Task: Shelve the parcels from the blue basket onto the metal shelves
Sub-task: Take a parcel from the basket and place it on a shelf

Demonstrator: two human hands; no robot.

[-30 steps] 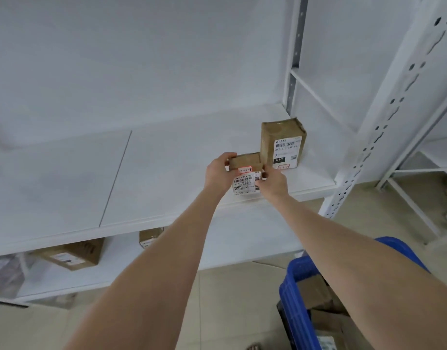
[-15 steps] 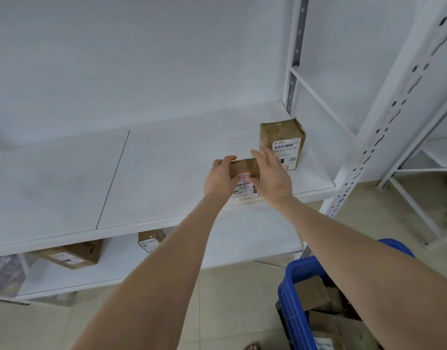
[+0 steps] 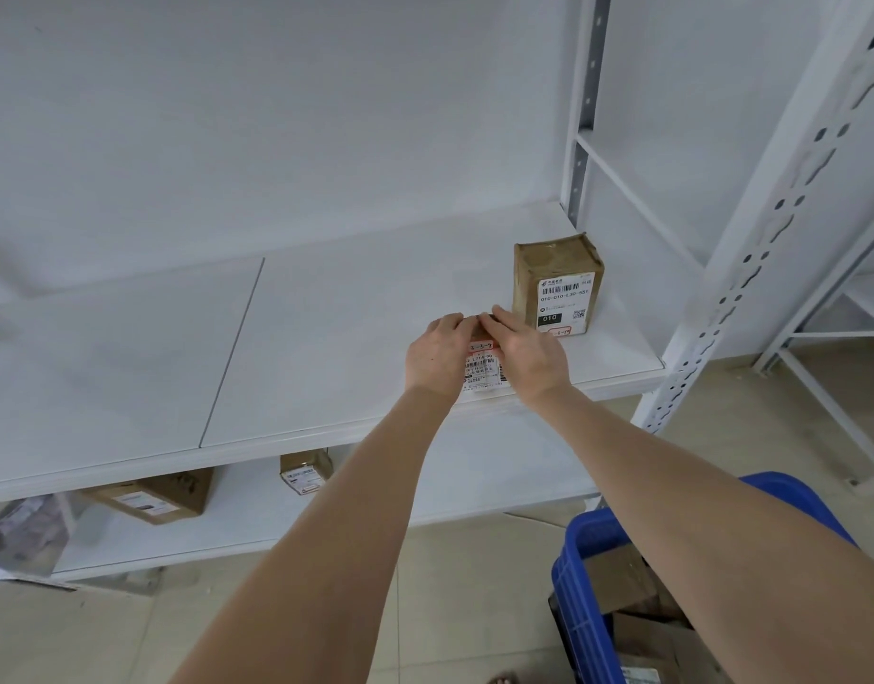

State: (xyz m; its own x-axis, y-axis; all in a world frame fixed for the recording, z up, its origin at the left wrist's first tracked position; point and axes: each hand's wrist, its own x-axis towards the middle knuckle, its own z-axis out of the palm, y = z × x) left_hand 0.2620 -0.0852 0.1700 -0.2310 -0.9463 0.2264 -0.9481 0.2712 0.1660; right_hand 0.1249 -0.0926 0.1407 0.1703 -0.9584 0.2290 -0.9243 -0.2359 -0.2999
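We seat the small parcel (image 3: 483, 370) at the front edge of the shelf (image 3: 326, 338)
Our left hand (image 3: 437, 360) grips its left side. Our right hand (image 3: 528, 357), lately down at the label, now clasps its top, beside the taller parcel (image 3: 558, 288). We can probably release it; the blue basket (image 3: 580, 585) holds more.

The white label (image 3: 566, 302) on the upright brown parcel (image 3: 528, 283) is showing a number beginning "010-010" and "010" in a black box; print on the smaller parcel (image 3: 482, 370) is looking unreadable.
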